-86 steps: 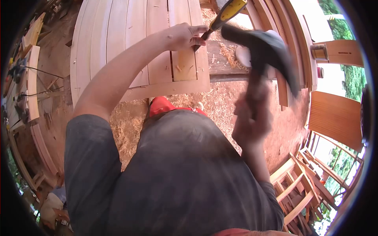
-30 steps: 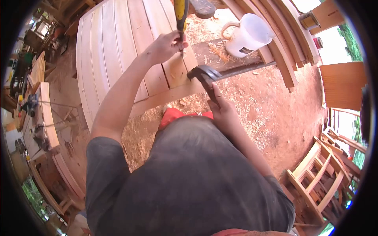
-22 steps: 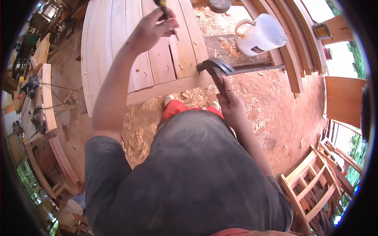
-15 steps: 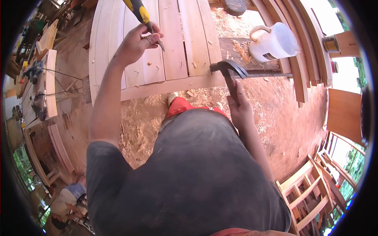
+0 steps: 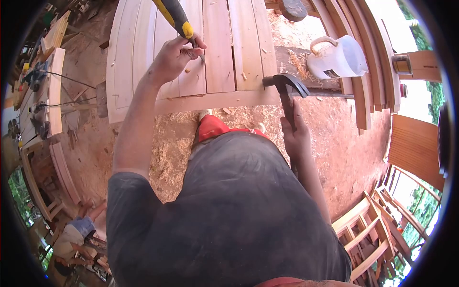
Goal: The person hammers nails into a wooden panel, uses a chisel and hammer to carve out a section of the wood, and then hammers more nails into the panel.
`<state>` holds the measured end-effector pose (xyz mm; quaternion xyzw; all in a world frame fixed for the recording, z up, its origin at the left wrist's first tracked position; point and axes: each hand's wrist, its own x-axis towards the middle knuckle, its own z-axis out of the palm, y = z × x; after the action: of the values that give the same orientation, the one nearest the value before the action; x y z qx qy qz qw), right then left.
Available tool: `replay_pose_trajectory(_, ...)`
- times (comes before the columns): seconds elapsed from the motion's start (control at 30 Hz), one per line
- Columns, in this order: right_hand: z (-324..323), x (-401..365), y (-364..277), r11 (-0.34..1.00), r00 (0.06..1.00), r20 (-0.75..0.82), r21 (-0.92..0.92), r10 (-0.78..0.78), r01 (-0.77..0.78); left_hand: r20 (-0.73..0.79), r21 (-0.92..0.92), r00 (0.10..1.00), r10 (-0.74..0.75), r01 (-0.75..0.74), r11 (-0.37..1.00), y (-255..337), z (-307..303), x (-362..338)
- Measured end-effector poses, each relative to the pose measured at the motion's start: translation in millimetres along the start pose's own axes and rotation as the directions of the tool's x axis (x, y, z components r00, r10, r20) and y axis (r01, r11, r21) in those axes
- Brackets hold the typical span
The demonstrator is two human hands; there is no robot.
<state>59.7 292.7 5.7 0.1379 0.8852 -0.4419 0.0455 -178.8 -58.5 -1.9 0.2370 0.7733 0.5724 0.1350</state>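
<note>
Nearest me, my right hand (image 5: 296, 138) has its fingers wrapped round the hammer (image 5: 288, 91), whose head sits low beside the panel's (image 5: 143, 57) near corner. Farther out, my left hand (image 5: 173, 58) pinches the chisel (image 5: 178, 18) at its neck, tip down towards a board and handle tilted away. A blow glancing off that slanted handle could hit my left fingers or skid the blade and gouge the wood.
</note>
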Motion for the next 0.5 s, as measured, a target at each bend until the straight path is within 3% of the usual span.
replay_pose_trajectory(0.13,-1.8,-0.4,-3.7,1.000,1.000,0.011,0.003,0.014,-0.014,-0.010,-0.023,1.000,-0.011,0.011,1.000,-5.2,1.4,0.8)
replay_pose_trajectory(0.23,5.3,1.1,6.1,0.987,0.984,-0.084,-0.010,-0.159,0.159,-0.013,-0.036,1.000,-0.007,0.007,0.999,-5.3,3.2,-0.1)
replay_pose_trajectory(0.3,2.6,0.8,5.3,0.992,0.989,-0.066,-0.007,-0.130,0.130,0.014,-0.001,0.999,-0.035,0.035,0.999,-1.3,2.6,-2.3)
replay_pose_trajectory(0.5,0.7,1.7,6.0,0.987,0.986,-0.064,-0.050,-0.156,0.153,-0.054,0.055,0.996,0.067,-0.064,0.996,-6.0,15.7,-10.7)
